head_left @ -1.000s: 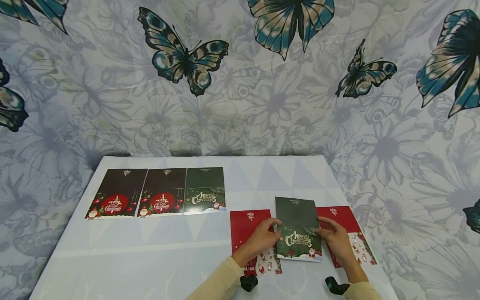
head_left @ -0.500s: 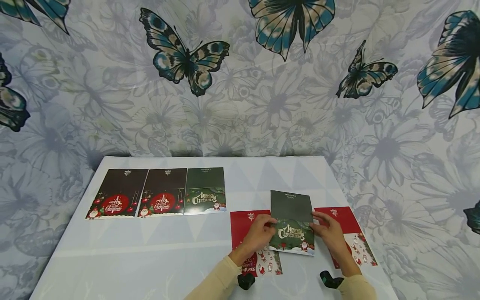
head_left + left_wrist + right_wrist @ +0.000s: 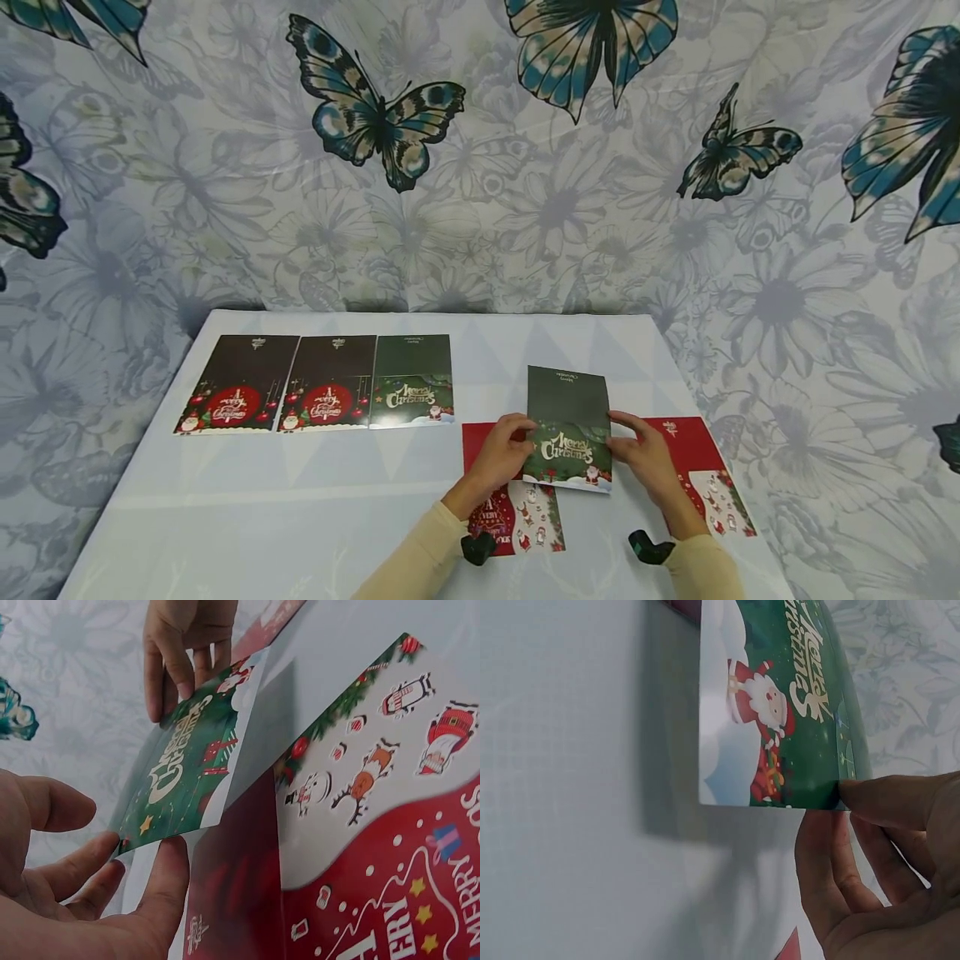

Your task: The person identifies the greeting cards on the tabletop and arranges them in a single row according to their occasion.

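I see the left hand and right hand pinching the side edges of a glossy dark green "Merry Christmas" card, lifted off the pale blue table (thumbs on top, fingers beneath), above two flat red Christmas cards; three dark cards lie in a row well to the left
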Demonstrator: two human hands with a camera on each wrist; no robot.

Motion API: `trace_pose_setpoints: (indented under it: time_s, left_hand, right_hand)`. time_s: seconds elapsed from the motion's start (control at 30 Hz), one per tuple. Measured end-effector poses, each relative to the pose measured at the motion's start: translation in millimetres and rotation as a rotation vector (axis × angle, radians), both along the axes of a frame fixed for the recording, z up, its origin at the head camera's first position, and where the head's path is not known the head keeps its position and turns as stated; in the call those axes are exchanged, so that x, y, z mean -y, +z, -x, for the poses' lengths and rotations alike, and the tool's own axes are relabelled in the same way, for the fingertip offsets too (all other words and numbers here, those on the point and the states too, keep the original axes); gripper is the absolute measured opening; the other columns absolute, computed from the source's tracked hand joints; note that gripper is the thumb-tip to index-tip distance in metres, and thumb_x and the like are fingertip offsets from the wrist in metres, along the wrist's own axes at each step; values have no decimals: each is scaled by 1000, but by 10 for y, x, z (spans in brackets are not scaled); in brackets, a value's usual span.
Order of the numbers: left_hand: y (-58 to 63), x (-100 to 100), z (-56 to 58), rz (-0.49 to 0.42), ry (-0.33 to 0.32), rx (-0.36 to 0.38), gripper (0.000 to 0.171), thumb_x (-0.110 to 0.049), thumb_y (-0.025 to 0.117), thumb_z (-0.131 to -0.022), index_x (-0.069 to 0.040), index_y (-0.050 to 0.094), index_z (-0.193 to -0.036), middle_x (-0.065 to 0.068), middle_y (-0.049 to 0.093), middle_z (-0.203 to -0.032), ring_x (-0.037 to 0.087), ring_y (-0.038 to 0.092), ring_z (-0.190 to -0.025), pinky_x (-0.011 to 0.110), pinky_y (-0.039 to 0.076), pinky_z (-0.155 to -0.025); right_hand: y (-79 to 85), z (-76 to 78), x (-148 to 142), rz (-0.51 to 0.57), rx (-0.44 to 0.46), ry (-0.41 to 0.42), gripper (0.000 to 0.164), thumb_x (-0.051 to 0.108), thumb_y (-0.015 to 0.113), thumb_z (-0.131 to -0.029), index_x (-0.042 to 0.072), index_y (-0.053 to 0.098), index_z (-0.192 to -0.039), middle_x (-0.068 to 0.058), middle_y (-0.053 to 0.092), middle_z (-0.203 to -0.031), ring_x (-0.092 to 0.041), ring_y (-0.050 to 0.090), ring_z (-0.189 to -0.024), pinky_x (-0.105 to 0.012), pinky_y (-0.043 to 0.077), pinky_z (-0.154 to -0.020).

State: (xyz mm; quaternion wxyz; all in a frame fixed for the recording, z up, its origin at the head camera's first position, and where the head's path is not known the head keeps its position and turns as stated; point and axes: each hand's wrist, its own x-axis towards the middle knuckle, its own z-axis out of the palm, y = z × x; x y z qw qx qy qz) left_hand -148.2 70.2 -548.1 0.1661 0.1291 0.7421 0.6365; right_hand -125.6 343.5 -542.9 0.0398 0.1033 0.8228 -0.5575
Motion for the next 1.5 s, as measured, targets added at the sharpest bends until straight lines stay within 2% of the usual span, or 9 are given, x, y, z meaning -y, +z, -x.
trace_pose_setpoints:
  time_s: [0.17,0.27,0.37,0.57,0.77,0.93,1.1,1.3,1.5]
  left_hand:
    - [-2,65,72,3,27,17,36,-7,55,-98,-3,59,-134,14,41,-152,33,56,-118,44,51,-95]
    - [-5,98,112,-3,45,19,38,-8,56,-97,-2,58,-135,15,40,-154,36,55,-122,45,51,-94]
    - [-14,128,141,-8,61,18,40,-6,54,-97,0,57,-136,17,36,-156,38,52,-125,45,50,-94]
    - [-50,180,155,-18,87,55,40,-6,52,-97,-2,56,-137,17,31,-158,39,47,-129,47,47,-98]
    - [-62,227,146,-18,137,114,40,-11,56,-96,-5,58,-136,20,38,-144,36,51,-124,47,50,-94]
    - [-73,271,154,-25,151,123,38,-12,56,-98,-5,58,-135,20,41,-144,40,51,-127,50,50,-97]
    - [-58,324,150,-24,155,119,36,-12,55,-99,-4,58,-134,19,45,-142,39,54,-124,49,49,-98]
    - [-47,404,167,-50,153,171,41,-11,55,-99,-4,55,-139,21,50,-140,29,61,-109,44,57,-87]
    - [-42,468,224,-84,178,192,45,-8,53,-98,-5,50,-143,24,43,-146,30,65,-96,46,59,-85]
  right_hand:
    - [20,83,58,-7,-6,71,56,-2,62,-95,4,45,-148,-30,70,-111,-22,74,-92,-28,60,-82]
    - [20,137,115,-21,-21,76,57,0,64,-95,5,45,-149,-29,71,-109,-25,74,-93,-25,59,-80]
    - [25,182,185,-17,-39,70,56,1,65,-95,4,47,-147,-29,68,-116,-28,73,-98,-25,59,-80]
    - [36,247,302,3,-83,76,53,-1,67,-93,2,51,-143,-24,52,-139,-32,67,-109,-21,57,-77]
    - [22,322,346,-20,-104,84,51,-3,68,-92,2,54,-140,-24,53,-135,-36,66,-110,-19,56,-77]
    - [10,391,357,-51,-121,96,50,-1,70,-91,0,55,-139,-25,56,-132,-40,65,-111,-17,54,-75]
    - [6,465,377,-80,-144,118,45,1,70,-91,-1,58,-135,-26,58,-131,-39,66,-108,-21,56,-74]
    - [33,561,427,-111,-159,119,38,1,68,-93,1,61,-130,-23,61,-128,-30,71,-100,-32,60,-73]
    - [58,628,483,-106,-116,176,45,-2,63,-95,5,56,-139,-26,61,-128,-34,71,-102,-44,58,-73]
